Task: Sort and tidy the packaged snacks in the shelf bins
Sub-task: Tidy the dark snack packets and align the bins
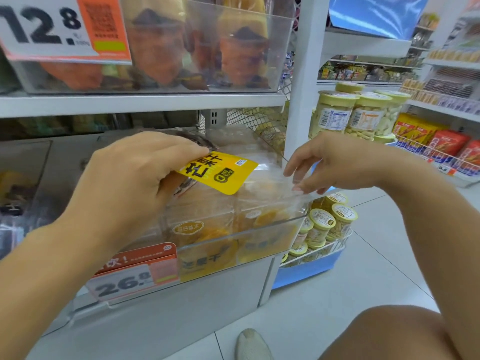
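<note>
— Snack bag (pixel 217 172), the yellow one: where is it?
— It sits over the clear bin (pixel 241 229) on the lower shelf. The left hand (pixel 135 178) grips it with curled fingers.
— And the right hand (pixel 330 162)?
— It hangs just above the bin's right side, fingers loose, tips touching the clear wrap of a bag there.
— What else is in the bin?
— More yellow bags. A price tag (pixel 130 274) hangs in front.

Jars (pixel 355 113) stacked right of shelf post (pixel 304 74); red packets (pixel 449 146) in wire rack; shoe (pixel 252 345) on tiled floor (pixel 363 294).
</note>
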The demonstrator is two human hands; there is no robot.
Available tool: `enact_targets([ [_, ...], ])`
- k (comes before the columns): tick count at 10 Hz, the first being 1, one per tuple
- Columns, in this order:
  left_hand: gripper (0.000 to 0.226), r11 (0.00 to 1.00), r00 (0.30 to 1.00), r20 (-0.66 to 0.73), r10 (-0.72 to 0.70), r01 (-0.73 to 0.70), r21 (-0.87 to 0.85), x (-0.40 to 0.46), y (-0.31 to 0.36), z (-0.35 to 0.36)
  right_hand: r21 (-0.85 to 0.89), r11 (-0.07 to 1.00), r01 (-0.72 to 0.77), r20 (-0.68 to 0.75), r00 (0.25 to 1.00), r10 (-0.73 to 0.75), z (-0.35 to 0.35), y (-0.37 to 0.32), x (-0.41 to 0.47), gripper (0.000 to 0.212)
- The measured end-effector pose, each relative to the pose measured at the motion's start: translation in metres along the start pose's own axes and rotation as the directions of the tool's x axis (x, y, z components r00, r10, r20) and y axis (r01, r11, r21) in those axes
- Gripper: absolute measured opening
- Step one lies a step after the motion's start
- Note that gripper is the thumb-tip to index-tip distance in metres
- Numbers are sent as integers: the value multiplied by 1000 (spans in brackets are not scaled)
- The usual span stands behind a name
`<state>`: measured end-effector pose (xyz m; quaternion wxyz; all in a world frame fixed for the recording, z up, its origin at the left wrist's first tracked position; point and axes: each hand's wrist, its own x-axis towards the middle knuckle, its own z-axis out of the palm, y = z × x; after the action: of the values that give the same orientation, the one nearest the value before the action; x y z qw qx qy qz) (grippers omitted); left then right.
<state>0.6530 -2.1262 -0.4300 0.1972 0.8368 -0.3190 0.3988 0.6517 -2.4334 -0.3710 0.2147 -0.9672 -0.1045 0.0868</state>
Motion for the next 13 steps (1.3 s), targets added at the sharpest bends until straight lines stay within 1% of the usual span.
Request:
enact_targets([
  [1,37,997,993,96,-72,72,5,-3,-16,5,-149,989,-11,111,993,28,8,1,15,22],
  [2,36,996,988,128,-91,88,28,-4,-23,7,-271,963,2,65,998,17,16,-1,30,26],
  [3,35,998,991,117,-64,61,30,-5,-24,7,-201,976,80,17,997,-78,19,0,36,29],
  [4,34,999,995,99,-31,28,23,-4,-19,6,-101,980,172,-30,984,-176,23,6,41,17],
  [5,36,1000,997,75,-13,12,10,-6,-20,7,-150,973,175,-15,984,-180,29,9,49,18],
  [6,37,1000,999,50,-7,9,-23,-4,-9,10,-195,969,153,87,987,-138,30,11,53,16],
  [7,20,983,996,-71,52,-63,-171,8,19,5,78,989,127,11,992,-128,8,10,30,23],
  [8,16,881,983,-156,-98,13,-472,19,43,14,167,927,335,-293,915,-278,-4,4,0,55],
  [9,24,492,952,6,-308,164,-855,30,76,32,420,731,537,-268,843,-466,14,-10,-3,44],
  [10,21,527,922,59,-383,270,-806,32,87,48,492,669,557,-340,830,-441,26,-9,8,28],
  [11,31,826,961,15,-276,245,-507,29,78,52,372,647,666,-576,712,-402,29,11,17,30],
  [12,63,336,832,277,-481,467,-818,33,82,46,-76,747,660,-756,451,-475,30,23,20,32],
  [13,74,-332,689,638,-344,546,-769,37,84,26,-317,742,591,-759,311,-572,34,25,22,26],
])
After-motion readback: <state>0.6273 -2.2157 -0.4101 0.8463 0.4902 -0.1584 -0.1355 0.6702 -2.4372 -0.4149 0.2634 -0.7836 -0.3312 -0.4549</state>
